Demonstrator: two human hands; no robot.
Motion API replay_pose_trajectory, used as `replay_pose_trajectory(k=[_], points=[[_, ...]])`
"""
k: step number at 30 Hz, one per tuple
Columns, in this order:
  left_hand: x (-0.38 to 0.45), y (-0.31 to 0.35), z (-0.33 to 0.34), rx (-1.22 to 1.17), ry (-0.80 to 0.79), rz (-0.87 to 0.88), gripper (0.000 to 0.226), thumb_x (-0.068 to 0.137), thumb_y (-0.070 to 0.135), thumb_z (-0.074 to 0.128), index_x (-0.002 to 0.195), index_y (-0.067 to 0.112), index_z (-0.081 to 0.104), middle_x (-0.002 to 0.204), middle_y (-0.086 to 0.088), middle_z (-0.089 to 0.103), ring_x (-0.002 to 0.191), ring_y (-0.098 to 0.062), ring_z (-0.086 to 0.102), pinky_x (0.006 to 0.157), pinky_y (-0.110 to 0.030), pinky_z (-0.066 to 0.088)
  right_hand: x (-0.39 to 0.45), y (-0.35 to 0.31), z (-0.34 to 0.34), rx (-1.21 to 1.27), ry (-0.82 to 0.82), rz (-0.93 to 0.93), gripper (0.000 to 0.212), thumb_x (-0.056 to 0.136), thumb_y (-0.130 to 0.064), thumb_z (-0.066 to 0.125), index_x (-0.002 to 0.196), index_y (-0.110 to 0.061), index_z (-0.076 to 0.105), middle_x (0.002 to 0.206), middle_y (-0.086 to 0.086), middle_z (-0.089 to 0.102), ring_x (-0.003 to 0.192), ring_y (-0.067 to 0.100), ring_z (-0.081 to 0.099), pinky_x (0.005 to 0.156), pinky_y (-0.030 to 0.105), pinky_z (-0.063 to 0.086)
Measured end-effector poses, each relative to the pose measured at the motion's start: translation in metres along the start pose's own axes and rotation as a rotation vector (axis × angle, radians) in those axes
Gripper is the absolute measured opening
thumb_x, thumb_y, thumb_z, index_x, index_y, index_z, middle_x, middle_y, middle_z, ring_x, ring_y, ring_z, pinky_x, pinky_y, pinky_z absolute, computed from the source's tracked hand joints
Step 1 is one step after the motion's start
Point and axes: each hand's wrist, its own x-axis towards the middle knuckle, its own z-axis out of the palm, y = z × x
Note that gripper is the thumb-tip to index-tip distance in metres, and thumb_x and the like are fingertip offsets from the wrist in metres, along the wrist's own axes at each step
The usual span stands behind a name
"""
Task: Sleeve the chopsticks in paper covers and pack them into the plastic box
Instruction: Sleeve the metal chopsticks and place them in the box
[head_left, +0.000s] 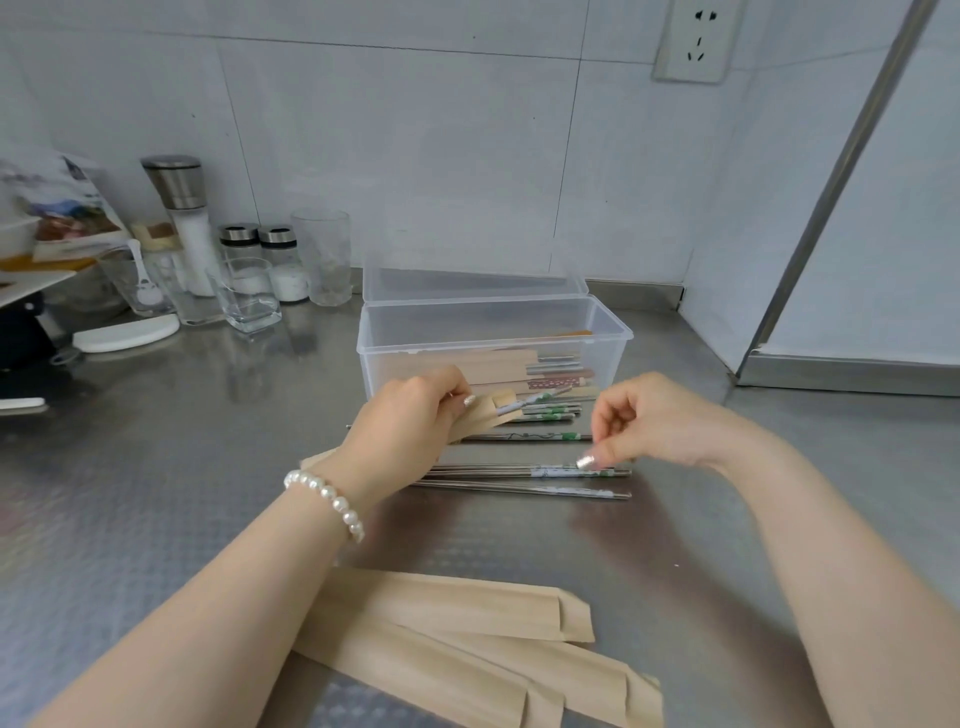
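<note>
Just in front of the plastic box (493, 332), my left hand (410, 421) pinched a paper cover (485, 418) with one chopstick (535, 398) already poking out of its mouth toward the right. My right hand (654, 421) hung over the loose chopsticks (524, 472), thumb and forefinger closing on one near its patterned end. Their long axes ran left to right, parallel to the box front, so I judged the right hand nearer for feeding the next one in.
</note>
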Motion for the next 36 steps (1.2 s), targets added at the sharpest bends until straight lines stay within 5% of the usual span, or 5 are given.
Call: replay_pose_trajectory(k=[4,12,23,29,36], points=[[0.002,-0.003,0.003,-0.076,-0.019,-0.06,0.015,0.094,0.019,0.043,0.081,0.023,0.049,0.072,-0.003,0.06,0.055,-0.017,0.049,0.065,-0.038,0.049,-0.004,-0.002,0.004,-0.238,-0.204,0.076,0.018,0.061,-0.013,0.084,0.063,-0.017,0.067,0.046,-0.01,0.059,0.05,0.003,0.052,0.056,0.018,0.042],[0.003,-0.003,0.006,-0.298,-0.128,-0.198,0.031,0.073,0.039,0.073,0.093,0.024,0.055,0.079,0.002,0.062,0.058,-0.01,0.051,0.059,-0.024,0.043,0.002,0.003,0.005,-0.358,-0.193,0.081,0.02,0.074,-0.011,0.076,0.062,-0.022,0.064,0.056,-0.004,0.06,0.054,0.007,0.051,0.06,0.022,0.043],[0.003,-0.005,0.004,-0.186,-0.153,-0.167,0.037,0.067,0.021,0.079,0.092,0.028,0.052,0.081,0.002,0.059,0.068,-0.014,0.05,0.058,-0.023,0.036,-0.002,0.001,-0.002,-0.426,-0.16,0.046,0.017,0.085,-0.014,0.064,0.071,-0.021,0.057,0.067,-0.006,0.057,0.062,0.007,0.05,0.062,0.021,0.041],[0.002,-0.003,0.002,-0.245,-0.117,-0.143,0.03,0.071,0.022,0.077,0.087,0.03,0.053,0.078,0.003,0.058,0.059,-0.008,0.048,0.05,-0.014,0.036,-0.004,0.002,-0.012,-0.029,0.037,-0.053,0.018,0.086,0.001,0.058,0.081,-0.013,0.067,0.057,-0.003,0.064,0.052,0.009,0.053,0.05,0.019,0.043],[0.001,0.0,-0.004,-0.288,-0.075,-0.137,0.032,0.069,0.017,0.078,0.082,0.033,0.054,0.08,0.001,0.058,0.056,-0.007,0.048,0.051,-0.014,0.042,0.008,0.013,-0.024,0.928,0.524,-0.16,0.029,0.091,-0.011,0.05,0.066,-0.007,0.066,0.046,-0.002,0.054,0.044,0.007,0.047,0.041,0.017,0.037]])
